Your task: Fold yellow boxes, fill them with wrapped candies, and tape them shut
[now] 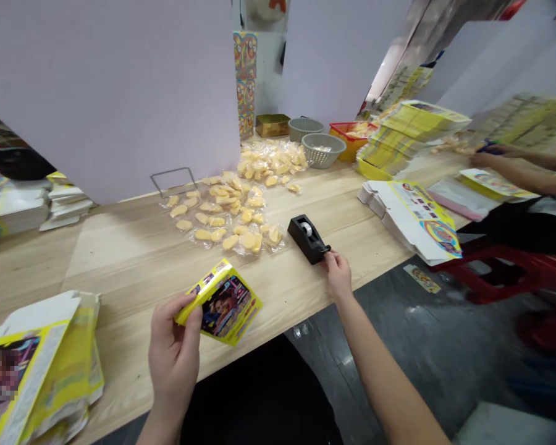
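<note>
My left hand (176,346) grips a small yellow printed box (231,303) by its left end, thumb on the near face, above the table's front edge. At the cutting end of a black tape dispenser (308,240), the fingers of my right hand (338,272) are pinched together. Whether a piece of tape is between them is too small to make out. A white tape roll (307,229) sits in the dispenser. Beyond the box lie many clear plastic bags (222,213) holding pale yellow, rounded pieces.
Flattened yellow cartons (60,364) are stacked at the left front. Printed cartons (412,216) and a tall yellow stack (408,133) stand right. Grey baskets (324,150) and a red-orange tray (352,137) are at the back. A co-worker's arms (519,164) show at far right.
</note>
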Action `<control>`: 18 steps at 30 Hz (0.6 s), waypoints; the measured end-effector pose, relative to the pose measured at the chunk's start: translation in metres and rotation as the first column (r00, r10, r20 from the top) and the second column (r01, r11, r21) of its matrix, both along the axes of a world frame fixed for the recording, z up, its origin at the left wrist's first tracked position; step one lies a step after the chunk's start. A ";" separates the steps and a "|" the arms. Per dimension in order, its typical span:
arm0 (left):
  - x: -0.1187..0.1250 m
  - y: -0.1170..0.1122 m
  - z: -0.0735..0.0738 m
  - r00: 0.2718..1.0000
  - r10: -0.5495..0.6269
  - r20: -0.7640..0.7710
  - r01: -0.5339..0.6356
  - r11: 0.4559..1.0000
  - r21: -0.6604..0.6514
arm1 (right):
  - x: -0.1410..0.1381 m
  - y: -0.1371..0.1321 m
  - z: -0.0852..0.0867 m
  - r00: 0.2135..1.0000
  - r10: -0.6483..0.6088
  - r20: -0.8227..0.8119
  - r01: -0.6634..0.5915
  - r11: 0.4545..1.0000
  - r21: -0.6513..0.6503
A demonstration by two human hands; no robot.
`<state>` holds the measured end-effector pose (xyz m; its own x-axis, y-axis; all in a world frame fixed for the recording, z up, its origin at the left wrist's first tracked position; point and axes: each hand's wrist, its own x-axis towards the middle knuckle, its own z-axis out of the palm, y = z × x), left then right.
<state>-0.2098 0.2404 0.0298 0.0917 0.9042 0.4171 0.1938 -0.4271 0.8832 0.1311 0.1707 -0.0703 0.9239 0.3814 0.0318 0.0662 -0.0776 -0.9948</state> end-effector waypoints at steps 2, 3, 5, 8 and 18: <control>0.001 -0.001 0.006 0.999 0.047 0.005 -0.047 0.992 0.117 | -0.013 -0.002 0.004 0.999 -0.039 0.024 0.038 0.999 0.013; 0.000 -0.001 0.008 0.998 0.067 -0.016 -0.063 0.981 0.183 | -0.023 -0.002 0.009 0.998 -0.052 0.022 0.052 0.998 0.021; -0.001 -0.001 0.011 0.990 0.097 -0.100 -0.062 0.948 0.311 | -0.052 -0.001 0.025 1.000 -0.003 0.025 0.002 0.998 0.056; 0.000 0.000 0.010 0.966 0.124 -0.227 -0.013 0.900 0.437 | -0.111 0.006 0.064 0.939 0.340 0.057 -0.345 0.925 0.161; -0.002 -0.008 0.001 0.945 0.086 -0.316 0.067 0.893 0.445 | -0.207 0.035 0.126 0.644 0.763 -0.049 -0.715 0.624 0.317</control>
